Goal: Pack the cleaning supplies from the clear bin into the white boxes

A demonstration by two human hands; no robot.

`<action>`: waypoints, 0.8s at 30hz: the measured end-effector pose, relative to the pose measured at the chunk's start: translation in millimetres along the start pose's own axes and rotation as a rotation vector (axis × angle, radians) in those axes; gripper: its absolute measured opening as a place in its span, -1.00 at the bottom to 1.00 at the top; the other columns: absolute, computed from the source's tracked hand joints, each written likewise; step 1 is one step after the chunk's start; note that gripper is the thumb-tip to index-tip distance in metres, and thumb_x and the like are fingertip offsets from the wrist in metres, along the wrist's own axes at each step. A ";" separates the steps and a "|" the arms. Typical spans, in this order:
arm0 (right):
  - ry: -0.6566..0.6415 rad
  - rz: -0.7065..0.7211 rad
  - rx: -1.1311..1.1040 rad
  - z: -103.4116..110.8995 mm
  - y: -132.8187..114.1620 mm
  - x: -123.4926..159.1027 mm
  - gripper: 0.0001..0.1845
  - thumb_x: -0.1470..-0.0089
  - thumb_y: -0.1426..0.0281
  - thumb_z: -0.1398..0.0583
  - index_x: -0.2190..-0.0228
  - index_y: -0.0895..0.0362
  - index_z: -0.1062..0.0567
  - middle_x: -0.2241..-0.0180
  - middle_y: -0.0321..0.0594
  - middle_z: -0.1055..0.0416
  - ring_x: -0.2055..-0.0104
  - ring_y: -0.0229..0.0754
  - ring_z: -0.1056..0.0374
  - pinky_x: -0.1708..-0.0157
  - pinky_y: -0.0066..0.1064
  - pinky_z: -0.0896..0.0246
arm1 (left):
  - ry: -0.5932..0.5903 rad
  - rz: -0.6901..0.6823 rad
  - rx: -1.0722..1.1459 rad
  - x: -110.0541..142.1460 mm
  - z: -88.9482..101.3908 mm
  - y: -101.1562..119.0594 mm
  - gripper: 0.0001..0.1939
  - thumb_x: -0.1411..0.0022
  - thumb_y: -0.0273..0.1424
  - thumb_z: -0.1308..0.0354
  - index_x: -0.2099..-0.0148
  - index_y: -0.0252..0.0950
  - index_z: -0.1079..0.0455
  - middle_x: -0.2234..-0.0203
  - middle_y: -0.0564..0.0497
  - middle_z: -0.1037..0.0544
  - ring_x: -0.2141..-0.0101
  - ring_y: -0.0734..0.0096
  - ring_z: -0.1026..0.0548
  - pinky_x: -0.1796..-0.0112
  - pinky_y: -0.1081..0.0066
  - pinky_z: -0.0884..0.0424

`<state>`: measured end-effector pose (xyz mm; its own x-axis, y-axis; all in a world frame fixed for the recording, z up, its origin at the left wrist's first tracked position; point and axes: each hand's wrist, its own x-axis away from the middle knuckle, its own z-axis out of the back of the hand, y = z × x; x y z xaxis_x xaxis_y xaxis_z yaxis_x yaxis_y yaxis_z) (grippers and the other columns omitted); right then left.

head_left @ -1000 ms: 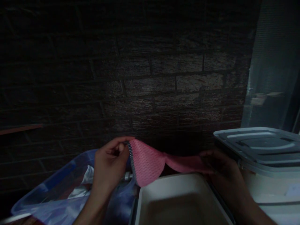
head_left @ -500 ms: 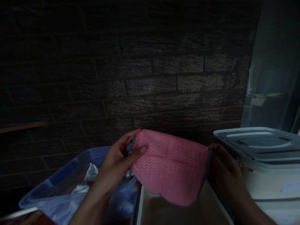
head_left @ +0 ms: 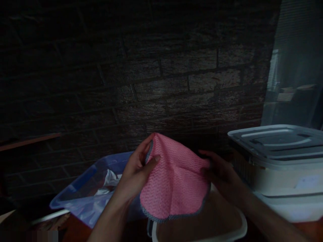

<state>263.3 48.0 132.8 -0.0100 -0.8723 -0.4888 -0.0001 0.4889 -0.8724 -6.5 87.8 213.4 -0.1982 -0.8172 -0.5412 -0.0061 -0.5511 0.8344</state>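
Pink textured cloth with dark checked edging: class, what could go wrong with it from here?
1. The left hand and right hand grip the pink textured cloth with dark checked edging near its sides, so it might slip if either loosens.
2. Its lower edge hangs in front of the open, pale rectangular container, so it could catch on the rim.

Dim rm here; dk brick wall point(head_left: 176, 84) at back, faintly lit mid; greyish panel point(head_left: 295, 60) far R.

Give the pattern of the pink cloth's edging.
Fine dark-and-white check; the edging shows best in the head view.
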 end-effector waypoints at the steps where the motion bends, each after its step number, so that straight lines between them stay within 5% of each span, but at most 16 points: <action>1: 0.010 0.023 0.058 6.2 -3.6 -1.3 -0.47 -0.26 0.23 -0.29 -0.21 0.02 -0.40 0.03 -0.16 -0.52 0.04 -0.08 -0.45 0.05 -0.27 -0.41 | 0.014 -0.015 -0.030 2.1 0.6 -1.6 -0.29 -0.28 -0.33 -0.34 -0.42 -0.08 -0.24 -0.39 -0.07 -0.29 -0.35 0.08 -0.27 -0.32 0.18 -0.21; 7: 0.059 0.108 0.216 28.1 -28.0 0.0 -0.73 -0.39 0.22 -0.17 -0.02 -0.01 -0.56 0.01 -0.19 -0.54 -0.05 -0.08 -0.44 -0.02 -0.32 -0.36 | 0.022 0.030 -0.164 22.3 14.1 -14.3 -0.29 -0.35 -0.29 -0.27 -0.47 -0.12 -0.16 -0.41 -0.07 -0.24 -0.40 0.12 -0.17 -0.39 0.17 0.01; 13: 0.100 0.014 0.070 26.9 -34.2 4.8 -0.55 -0.31 0.18 -0.26 -0.18 -0.05 -0.44 0.15 -0.20 -0.59 0.16 -0.13 -0.50 0.26 -0.41 -0.40 | 0.003 0.126 -0.095 37.9 15.4 -6.2 -0.27 -0.37 -0.27 -0.25 -0.49 -0.09 -0.11 -0.42 -0.07 -0.23 -0.37 0.06 -0.23 -0.38 0.10 -0.05; 17: 0.085 0.034 0.071 29.1 -33.2 7.8 -0.43 -0.28 0.23 -0.29 -0.28 -0.09 -0.37 0.00 -0.18 -0.57 0.02 -0.08 -0.51 0.11 -0.34 -0.45 | -0.004 0.047 -0.087 45.0 11.1 -0.5 -0.26 -0.35 -0.33 -0.26 -0.49 -0.04 -0.09 -0.46 0.04 -0.14 -0.44 0.17 -0.07 -0.41 0.19 0.10; 21: -0.025 0.048 0.088 29.3 -27.7 7.6 -0.49 -0.27 0.28 -0.29 -0.23 -0.08 -0.46 -0.21 -0.22 -0.43 -0.23 0.00 -0.37 -0.19 -0.20 -0.33 | -0.123 0.118 0.113 47.8 8.6 -6.6 -0.24 -0.26 -0.40 -0.33 -0.44 -0.03 -0.21 -0.39 -0.05 -0.29 -0.33 0.08 -0.31 -0.28 0.18 -0.27; 24: -0.043 0.008 0.031 24.2 -24.3 3.5 -0.55 -0.24 0.24 -0.31 -0.15 -0.04 -0.54 -0.19 -0.20 -0.46 -0.23 0.03 -0.38 -0.20 -0.16 -0.33 | -0.030 0.174 0.253 44.9 3.2 -17.0 -0.55 -0.24 -0.39 -0.36 -0.18 -0.18 -0.53 -0.14 -0.13 -0.57 -0.08 0.16 -0.55 -0.08 0.31 -0.44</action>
<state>287.5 32.9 152.2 0.0332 -0.8684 -0.4948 0.0311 0.4958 -0.8679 -18.4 61.0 175.2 -0.2467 -0.8883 -0.3875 -0.2123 -0.3406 0.9159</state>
